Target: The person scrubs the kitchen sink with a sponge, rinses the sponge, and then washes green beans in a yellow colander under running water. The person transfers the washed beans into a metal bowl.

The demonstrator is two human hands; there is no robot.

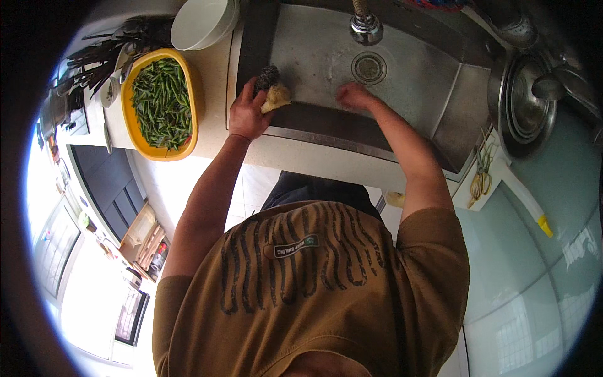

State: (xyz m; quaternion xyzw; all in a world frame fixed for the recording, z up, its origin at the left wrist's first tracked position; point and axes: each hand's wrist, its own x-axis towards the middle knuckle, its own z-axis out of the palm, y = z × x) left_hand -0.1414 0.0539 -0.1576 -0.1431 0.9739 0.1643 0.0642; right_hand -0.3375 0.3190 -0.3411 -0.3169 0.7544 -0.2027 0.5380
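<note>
At the left end of the stainless steel sink, my left hand has its fingers around a yellowish sponge or scrubbing pad and a dark wire scourer. My right hand hangs over the basin, just below the round drain, with its fingers curled; no object shows in it. Above the drain is the chrome faucet head. Both forearms reach over the front edge of the sink.
Left on the counter stand a yellow basin of green chili peppers and white bowls. Steel bowls lean at the right. Scissors and a white tool with a yellow tip are near the sink's right corner.
</note>
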